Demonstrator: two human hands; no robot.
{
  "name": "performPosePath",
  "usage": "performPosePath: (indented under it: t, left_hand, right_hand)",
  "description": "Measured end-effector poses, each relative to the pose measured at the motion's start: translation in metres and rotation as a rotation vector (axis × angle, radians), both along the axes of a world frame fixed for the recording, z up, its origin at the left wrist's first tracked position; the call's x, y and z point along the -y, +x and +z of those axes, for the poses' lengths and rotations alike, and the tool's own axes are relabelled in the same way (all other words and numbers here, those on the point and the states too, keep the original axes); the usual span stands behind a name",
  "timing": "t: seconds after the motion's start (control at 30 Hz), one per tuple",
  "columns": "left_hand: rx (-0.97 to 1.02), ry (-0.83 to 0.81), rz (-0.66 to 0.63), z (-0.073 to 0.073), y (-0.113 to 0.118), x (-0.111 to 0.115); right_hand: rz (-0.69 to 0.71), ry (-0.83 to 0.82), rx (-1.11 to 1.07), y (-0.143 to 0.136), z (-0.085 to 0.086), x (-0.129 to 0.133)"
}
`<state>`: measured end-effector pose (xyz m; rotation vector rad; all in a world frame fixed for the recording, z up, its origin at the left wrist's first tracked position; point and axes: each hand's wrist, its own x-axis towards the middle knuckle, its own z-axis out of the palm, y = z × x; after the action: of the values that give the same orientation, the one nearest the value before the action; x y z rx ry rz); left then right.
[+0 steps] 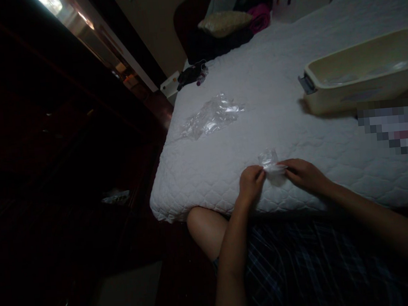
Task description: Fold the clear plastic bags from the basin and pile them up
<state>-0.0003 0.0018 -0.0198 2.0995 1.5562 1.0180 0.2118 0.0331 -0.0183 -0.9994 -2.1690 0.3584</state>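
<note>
Left fingers, right fingers pinching glossy, crinkled clear plastic; white quilted bedspread beneath.

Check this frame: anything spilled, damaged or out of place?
No spill or damage shows. Crumpled clear plastic lies loose on the bed, looking discarded, away from the small plastic piece in left hand and right hand.

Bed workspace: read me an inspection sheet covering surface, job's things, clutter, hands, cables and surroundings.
Surface: bed, white quilted cover, wrinkled.
Job's things: small plastic, clear, creased.
Clutter: crumpled plastic sheet, cream bin, pillow, pink cloth, white box.
Hands: left hand and right hand pinch the small plastic from either side.
Cables: thin pale loop, too small to identify.
Surroundings: dim; wall beyond the bed.
</note>
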Motion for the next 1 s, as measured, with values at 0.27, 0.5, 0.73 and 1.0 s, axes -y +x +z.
performPosePath:
  t: [0.27,0.5,0.73,1.0]
  left_hand:
    - [-0.091,0.018,-0.017,0.012,0.005,0.002]
    - [-0.187,-0.007,0.1,0.017,0.018,0.001]
    - [-0.279,0.021,0.216,0.012,0.031,0.0]
    - [-0.317,0.088,0.255,0.006,0.037,0.002]
  right_hand:
    - [-0.067,-0.101,-0.027,-0.003,0.006,0.001]
    - [-0.103,-0.166,-0.051,-0.006,0.008,0.001]
    - [-0.166,-0.13,-0.064,-0.009,0.006,0.001]
    - [-0.199,-0.08,-0.042,-0.009,0.004,0.004]
